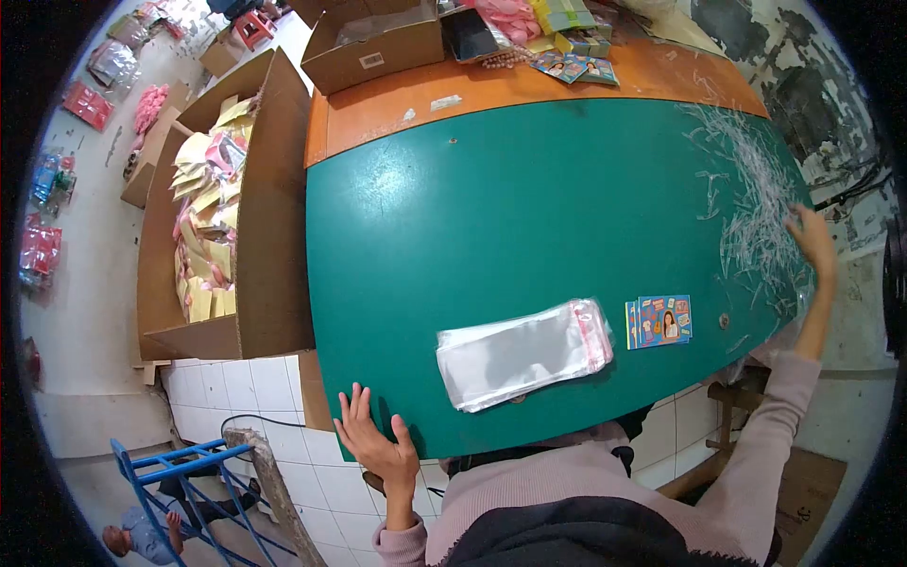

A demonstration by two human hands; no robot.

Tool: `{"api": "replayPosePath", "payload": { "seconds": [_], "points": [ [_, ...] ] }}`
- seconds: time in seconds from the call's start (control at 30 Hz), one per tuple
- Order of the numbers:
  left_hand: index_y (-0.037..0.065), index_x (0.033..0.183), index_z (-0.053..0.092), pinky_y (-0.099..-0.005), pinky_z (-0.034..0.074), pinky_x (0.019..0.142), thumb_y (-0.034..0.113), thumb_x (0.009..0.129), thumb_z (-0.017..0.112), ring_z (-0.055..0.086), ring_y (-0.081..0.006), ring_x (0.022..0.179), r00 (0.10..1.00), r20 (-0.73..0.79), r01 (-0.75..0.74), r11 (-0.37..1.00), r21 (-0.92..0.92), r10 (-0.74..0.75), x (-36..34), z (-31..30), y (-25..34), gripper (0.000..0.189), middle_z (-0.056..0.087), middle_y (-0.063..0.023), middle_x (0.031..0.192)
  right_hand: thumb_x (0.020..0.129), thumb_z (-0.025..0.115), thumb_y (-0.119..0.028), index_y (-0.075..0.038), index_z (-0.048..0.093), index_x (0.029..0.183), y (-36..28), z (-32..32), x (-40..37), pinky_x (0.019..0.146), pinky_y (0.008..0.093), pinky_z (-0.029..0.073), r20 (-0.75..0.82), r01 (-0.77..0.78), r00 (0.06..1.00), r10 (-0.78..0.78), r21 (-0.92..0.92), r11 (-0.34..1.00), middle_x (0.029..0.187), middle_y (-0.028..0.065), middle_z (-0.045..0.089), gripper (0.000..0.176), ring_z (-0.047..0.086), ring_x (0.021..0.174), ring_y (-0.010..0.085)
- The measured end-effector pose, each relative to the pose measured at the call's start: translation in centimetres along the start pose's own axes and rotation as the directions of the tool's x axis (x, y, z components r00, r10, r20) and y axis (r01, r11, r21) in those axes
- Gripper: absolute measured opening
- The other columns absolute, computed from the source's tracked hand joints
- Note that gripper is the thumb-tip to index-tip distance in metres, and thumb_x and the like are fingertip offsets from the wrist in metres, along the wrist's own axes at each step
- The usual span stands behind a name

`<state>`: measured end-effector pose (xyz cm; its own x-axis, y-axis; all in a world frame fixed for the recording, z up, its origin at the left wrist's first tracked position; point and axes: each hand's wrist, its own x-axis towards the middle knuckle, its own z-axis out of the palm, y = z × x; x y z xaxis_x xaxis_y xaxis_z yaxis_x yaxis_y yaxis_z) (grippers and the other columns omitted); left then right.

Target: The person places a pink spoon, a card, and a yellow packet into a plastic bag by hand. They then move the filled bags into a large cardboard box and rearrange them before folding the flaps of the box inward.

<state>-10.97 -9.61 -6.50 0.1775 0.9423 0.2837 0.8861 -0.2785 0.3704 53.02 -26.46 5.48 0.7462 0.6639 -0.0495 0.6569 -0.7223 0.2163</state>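
Observation:
My left hand [378, 446] rests on the near left corner of the green tabletop [529, 208], its fingers spread and nothing in them. At the far right, my right hand [812, 244] reaches to the edge of a heap of thin clear plastic strands [756, 208]. Its fingers look apart, and I see nothing held in them. A stack of clear plastic bags [520, 357] lies near the front edge between my hands. Right of it sits a small pile of blue printed cards [661, 321] with a picture of a person.
Left of the table stands a tall cardboard box [274, 208] full of packed yellow and pink items [208, 222]. Another cardboard box [378, 47] and more cards [574, 68] sit on the orange back strip. A person [146, 534] is beyond a blue metal frame [179, 460].

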Motion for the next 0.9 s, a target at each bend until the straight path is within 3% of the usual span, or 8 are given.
{"api": "replayPosePath", "payload": {
  "seconds": [0.07, 0.1, 0.13, 0.2, 0.27, 0.37, 0.73, 0.9],
  "points": [
    [0.006, 0.123, 0.045, -0.0521, 0.016, 0.105, 0.035, 0.088, 0.041, 0.036, -0.0324, 0.126, 0.999, 0.008, -0.039, 0.999, -0.020, 0.039, -0.1, -0.1, -0.2, 0.046, 0.047, -0.0112, 0.129, 0.084, 0.059, -0.028, -0.002, 0.054, 0.117, -6.2, -3.1, -4.6, 0.084, 0.0371, 0.045, -0.015, -0.028, 1.000, 0.025, -0.299, 0.954, 0.111, 0.0112, 0.059, 0.042, 0.057, 0.100, 0.0255],
    [0.006, 0.123, 0.045, -0.0521, 0.016, 0.105, 0.035, 0.088, 0.041, 0.036, -0.0324, 0.126, 0.999, 0.004, -0.035, 0.999, -0.016, 0.035, -0.3, -0.2, -0.4, 0.046, 0.047, -0.0112, 0.129, 0.083, 0.060, -0.024, -0.002, 0.055, 0.114, -8.3, -4.0, -6.3, 0.084, 0.0372, 0.045, 0.057, 0.070, 0.993, -0.107, 0.450, 0.890, 0.110, 0.0132, 0.059, 0.039, 0.058, 0.097, 0.0268],
    [0.006, 0.124, 0.044, -0.0524, 0.014, 0.106, 0.035, 0.089, 0.042, 0.036, -0.0321, 0.126, 0.999, 0.023, -0.033, 0.998, -0.060, 0.034, -0.4, -0.2, -0.6, 0.046, 0.047, -0.0111, 0.128, 0.081, 0.062, -0.020, -0.001, 0.056, 0.111, -9.1, -4.3, -7.3, 0.084, 0.0373, 0.045, 0.019, 0.063, 0.968, -0.251, 0.947, 0.316, 0.108, 0.0152, 0.059, 0.036, 0.058, 0.094, 0.0281],
    [0.006, 0.124, 0.044, -0.0527, 0.013, 0.106, 0.034, 0.089, 0.042, 0.036, -0.0318, 0.125, 0.999, 0.041, -0.030, 0.994, -0.104, 0.035, -0.7, -0.4, -0.9, 0.046, 0.048, -0.0110, 0.127, 0.078, 0.062, -0.014, 0.000, 0.056, 0.110, -9.0, -2.8, -8.0, 0.082, 0.0361, 0.045, 0.134, -0.036, 0.964, -0.229, 0.921, 0.388, 0.107, 0.0159, 0.059, 0.035, 0.058, 0.092, 0.0284],
    [0.005, 0.125, 0.042, -0.0535, 0.009, 0.107, 0.035, 0.090, 0.041, 0.037, -0.0309, 0.125, 0.999, 0.022, -0.025, 0.982, -0.187, 0.030, -0.8, -0.9, -1.1, 0.046, 0.048, -0.0110, 0.126, 0.079, 0.061, -0.012, 0.000, 0.056, 0.108, -9.6, -0.7, -9.9, 0.079, 0.0347, 0.045, -0.420, 0.389, 0.852, -0.312, 0.109, 0.915, 0.102, 0.0153, 0.060, 0.032, 0.059, 0.090, 0.0284],
    [0.006, 0.126, 0.041, -0.0553, 0.006, 0.106, 0.037, 0.090, 0.040, 0.036, -0.0309, 0.125, 1.000, -0.025, -0.017, 0.990, -0.143, 0.014, -0.9, -1.3, -1.6, 0.048, 0.046, -0.0116, 0.128, 0.079, 0.060, -0.011, 0.000, 0.058, 0.101, -13.6, -2.0, -13.6, 0.083, 0.0355, 0.043, -0.166, 0.247, 0.969, -0.183, 0.608, 0.755, 0.101, 0.0159, 0.060, 0.025, 0.056, 0.095, 0.0323],
    [0.010, 0.130, 0.036, -0.0626, 0.000, 0.102, 0.053, 0.088, 0.035, 0.022, -0.0381, 0.132, 0.983, 0.056, -0.173, 0.983, -0.057, 0.176, 0.3, -1.0, -1.7, 0.060, 0.029, -0.0191, 0.140, 0.072, 0.068, -0.022, -0.006, 0.060, 0.083, -26.3, 6.7, -26.5, 0.070, 0.0384, 0.040, -0.470, 0.580, 0.805, -0.363, 0.492, 0.649, 0.086, 0.0085, 0.054, 0.022, 0.052, 0.077, 0.0266],
    [0.010, 0.129, 0.036, -0.0634, 0.001, 0.101, 0.053, 0.086, 0.036, 0.020, -0.0396, 0.132, 0.972, 0.196, -0.123, 0.992, -0.021, 0.125, 1.0, -1.2, -1.1, 0.061, 0.027, -0.0207, 0.141, 0.076, 0.064, -0.028, -0.006, 0.056, 0.070, -28.0, 7.5, -26.0, 0.060, 0.0368, 0.033, -0.464, 0.411, 0.880, -0.096, 0.645, 0.645, 0.072, 0.0074, 0.051, 0.025, 0.048, 0.066, 0.0257]
  ]
}}
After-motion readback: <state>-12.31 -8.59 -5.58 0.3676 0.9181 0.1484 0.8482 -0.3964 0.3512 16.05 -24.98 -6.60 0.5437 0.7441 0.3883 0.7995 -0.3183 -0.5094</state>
